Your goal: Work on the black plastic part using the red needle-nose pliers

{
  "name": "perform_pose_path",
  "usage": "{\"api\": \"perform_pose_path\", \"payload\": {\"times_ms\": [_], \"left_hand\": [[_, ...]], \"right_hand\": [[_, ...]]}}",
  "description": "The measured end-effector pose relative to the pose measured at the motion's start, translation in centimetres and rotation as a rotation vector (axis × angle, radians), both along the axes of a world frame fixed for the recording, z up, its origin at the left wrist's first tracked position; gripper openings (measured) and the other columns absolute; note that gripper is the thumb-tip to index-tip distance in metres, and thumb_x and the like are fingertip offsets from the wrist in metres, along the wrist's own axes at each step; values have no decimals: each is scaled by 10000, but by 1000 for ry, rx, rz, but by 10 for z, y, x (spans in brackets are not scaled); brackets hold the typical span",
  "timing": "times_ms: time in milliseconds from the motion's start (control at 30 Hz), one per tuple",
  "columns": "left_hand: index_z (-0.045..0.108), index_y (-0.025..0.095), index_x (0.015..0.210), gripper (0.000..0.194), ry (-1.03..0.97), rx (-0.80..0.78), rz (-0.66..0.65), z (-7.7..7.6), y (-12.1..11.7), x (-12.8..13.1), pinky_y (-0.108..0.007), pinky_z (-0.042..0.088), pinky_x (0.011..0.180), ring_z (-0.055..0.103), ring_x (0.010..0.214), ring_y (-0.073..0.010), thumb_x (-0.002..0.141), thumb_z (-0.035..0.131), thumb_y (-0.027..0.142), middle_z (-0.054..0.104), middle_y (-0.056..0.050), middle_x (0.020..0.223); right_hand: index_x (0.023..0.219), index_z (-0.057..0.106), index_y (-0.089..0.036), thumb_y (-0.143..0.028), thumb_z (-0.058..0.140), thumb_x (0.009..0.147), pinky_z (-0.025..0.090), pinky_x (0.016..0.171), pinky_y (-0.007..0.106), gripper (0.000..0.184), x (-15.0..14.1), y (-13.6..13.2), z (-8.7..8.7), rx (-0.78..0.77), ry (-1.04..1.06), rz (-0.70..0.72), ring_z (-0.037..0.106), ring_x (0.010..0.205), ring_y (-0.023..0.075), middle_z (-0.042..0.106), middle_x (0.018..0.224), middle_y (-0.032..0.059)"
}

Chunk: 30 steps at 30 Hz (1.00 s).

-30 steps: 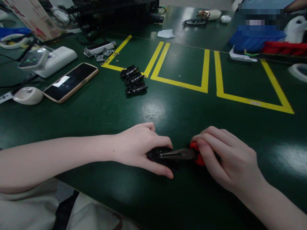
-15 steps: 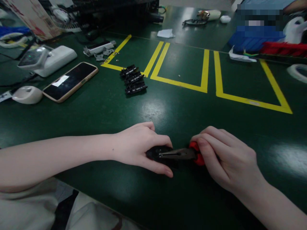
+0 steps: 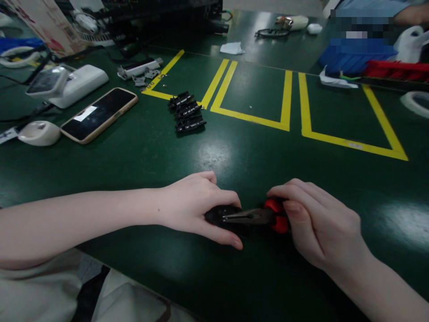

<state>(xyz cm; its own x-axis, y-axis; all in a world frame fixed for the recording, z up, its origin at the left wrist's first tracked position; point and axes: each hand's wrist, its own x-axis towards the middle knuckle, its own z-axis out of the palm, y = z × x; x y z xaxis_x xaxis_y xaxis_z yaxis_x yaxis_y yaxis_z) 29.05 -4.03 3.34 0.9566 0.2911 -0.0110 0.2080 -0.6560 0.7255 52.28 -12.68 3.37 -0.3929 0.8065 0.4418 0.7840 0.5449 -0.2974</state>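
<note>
My left hand (image 3: 194, 205) lies on the green table (image 3: 234, 152) with its fingers closed round a small black part (image 3: 221, 213). My right hand (image 3: 318, 223) grips the red handles of needle-nose pliers (image 3: 264, 217). The pliers' metal jaws point left and reach into the black part. Most of the part is hidden under my left fingers.
Three black parts (image 3: 187, 112) lie in a row further back, by yellow tape lines (image 3: 288, 100). A phone (image 3: 99, 114), a white device (image 3: 69, 82) and a white mouse-like object (image 3: 39, 133) sit at the left. Blue and red bins (image 3: 365, 56) stand at the far right.
My right hand has slid slightly right along the handles, showing more of the red grip. The left hand and the black part have stayed put.
</note>
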Motion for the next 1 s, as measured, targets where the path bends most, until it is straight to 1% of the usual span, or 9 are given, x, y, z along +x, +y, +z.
{"api": "perform_pose_path", "payload": {"times_ms": [267,367,500,633,700,800,1000], "left_hand": [[619,173,996,426,-9,18,-7,-1,0,0,-294,321,761,530,601,-90,875,620,582,671,48,756],[617,172,996,433,-9,11,2,0,0,0,-286,327,757,531,605,-90,854,657,579,663,53,752],[611,174,1000,444,-9,19,8,0,0,0,-281,337,766,548,617,-94,819,711,567,674,51,780],[615,182,1004,440,-9,23,19,0,0,0,-283,350,763,538,618,-101,840,673,586,671,44,767],[620,182,1004,432,-18,25,25,0,0,-1,-284,352,760,526,617,-104,854,653,586,674,37,769],[625,177,1003,431,-23,19,21,-1,0,-1,-281,345,759,520,614,-100,849,665,578,678,35,783],[624,155,1002,449,-15,-14,16,0,0,-1,-284,328,758,539,615,-96,852,664,576,674,34,769]], "right_hand": [[858,571,-180,-147,413,960,445,551,248,192,-5,-2,3,17,-29,2,559,632,110,607,747,21],[929,577,-167,-147,410,963,468,566,245,171,-5,-3,2,42,-46,0,580,666,115,623,795,38],[1093,577,-165,-177,389,972,505,592,257,224,-3,-5,0,49,-69,-55,622,750,143,636,961,87],[1188,568,-177,-175,391,965,522,613,264,285,1,-6,-2,33,-46,-71,641,792,155,629,1065,104],[1213,566,-183,-174,395,961,518,604,265,305,1,-7,-2,30,-37,-76,643,788,155,627,1092,105],[1231,556,-182,-166,392,961,511,593,260,316,2,-6,-2,36,-36,-73,637,782,147,618,1114,107],[1227,543,-153,-147,381,966,530,648,263,307,3,-5,-2,53,-47,-52,636,846,159,611,1105,121]]}}
